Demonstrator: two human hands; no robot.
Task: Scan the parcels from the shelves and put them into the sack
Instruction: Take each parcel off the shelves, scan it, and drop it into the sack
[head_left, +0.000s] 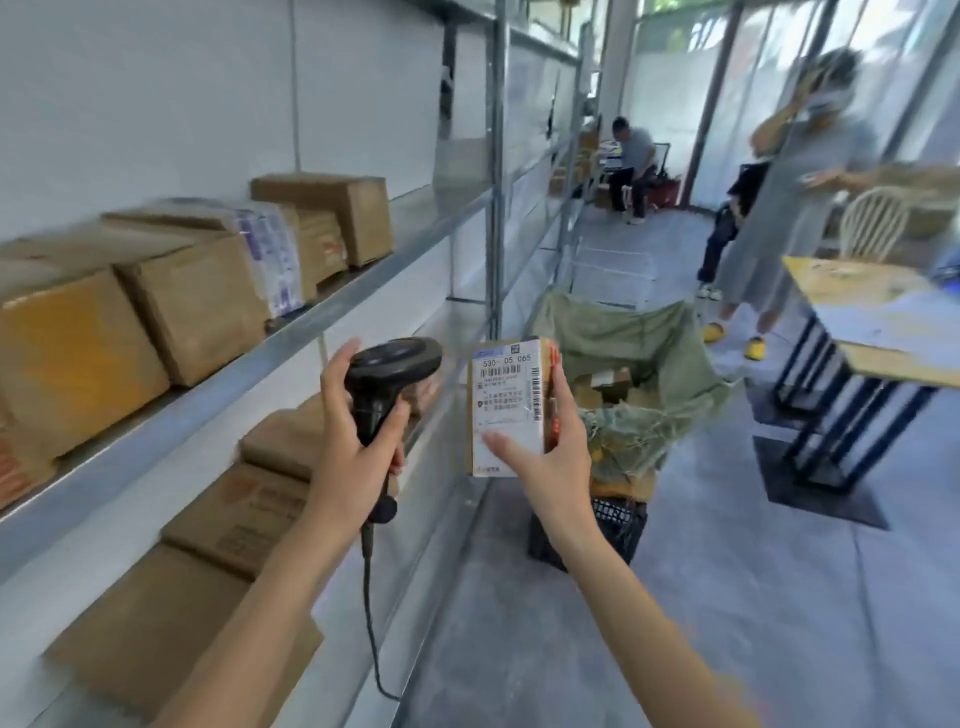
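Now I'm scanning: left hand (358, 441) grips the scanner (387, 374), right-hand fingers (558, 410) clamp the parcel (511, 408); next, the sack (649, 353) at one o'clock.

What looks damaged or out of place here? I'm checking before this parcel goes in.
The green sack is frayed, with loose threads hanging at its near rim. The parcel held by the right hand looks intact, label flat. The left hand grips the scanner. Nothing else stands out.
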